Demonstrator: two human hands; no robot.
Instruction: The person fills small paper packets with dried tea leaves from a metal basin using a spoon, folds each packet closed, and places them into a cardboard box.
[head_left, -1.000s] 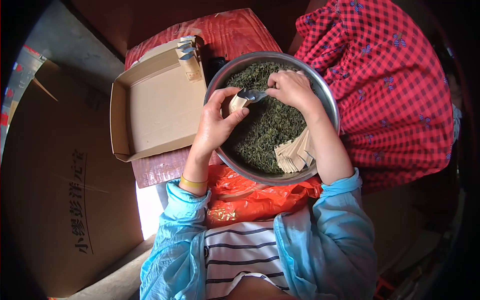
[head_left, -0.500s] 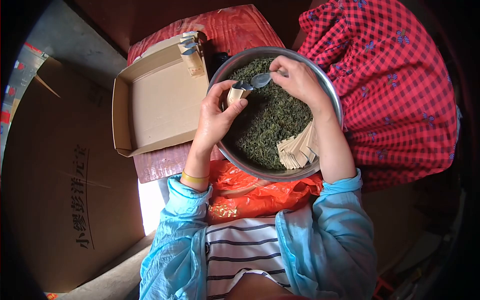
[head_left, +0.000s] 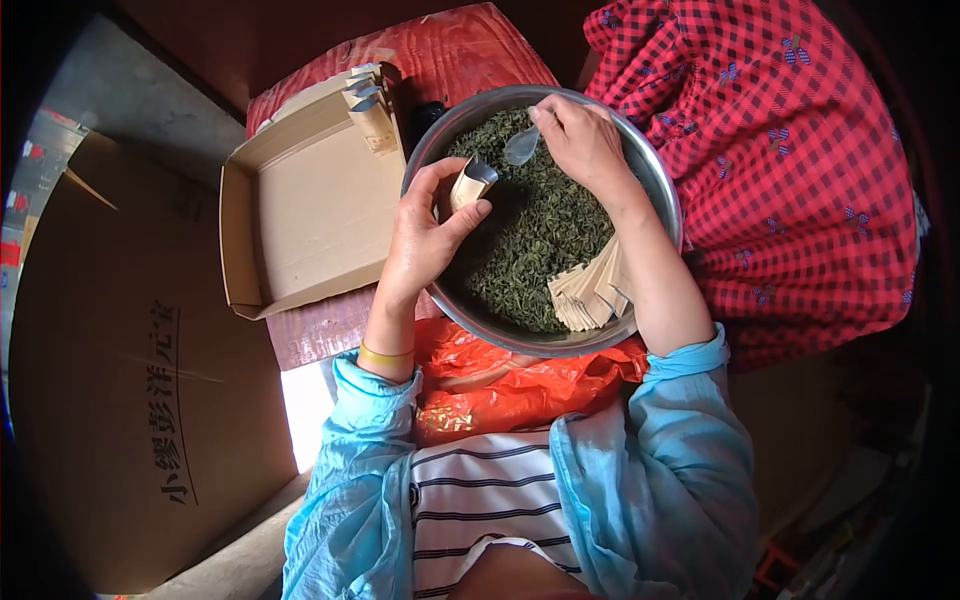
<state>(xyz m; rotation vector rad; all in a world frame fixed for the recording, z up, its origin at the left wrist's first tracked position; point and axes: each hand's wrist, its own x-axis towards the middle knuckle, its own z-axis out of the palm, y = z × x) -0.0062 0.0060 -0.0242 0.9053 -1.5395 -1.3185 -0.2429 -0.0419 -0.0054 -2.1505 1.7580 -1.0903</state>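
Note:
My left hand [head_left: 432, 225] is closed round a small paper pouch [head_left: 471, 184] with a silvery lining, its mouth open and facing up. My right hand [head_left: 584, 145] pinches the handle of a clear spoon [head_left: 521, 146], whose bowl hangs over dark green dried leaves [head_left: 520, 240]. A gap lies between spoon and pouch. Both hands are above the wide metal basin [head_left: 672, 200] that holds the leaves. A fanned stack of flat paper pouches [head_left: 585, 297] rests on the leaves at the basin's near right, partly behind my right forearm.
A shallow cardboard tray [head_left: 315, 215] stands left of the basin, with several upright pouches [head_left: 372, 120] at its far right corner. Red plastic [head_left: 510, 390] lies in front of the basin. Checked red cloth [head_left: 780, 180] is at right, a large cardboard box [head_left: 130, 380] at left.
The spoon has drawn away from the pouch's mouth and now tips downward over the leaves. My left hand keeps hold of the pouch. The view has shifted slightly.

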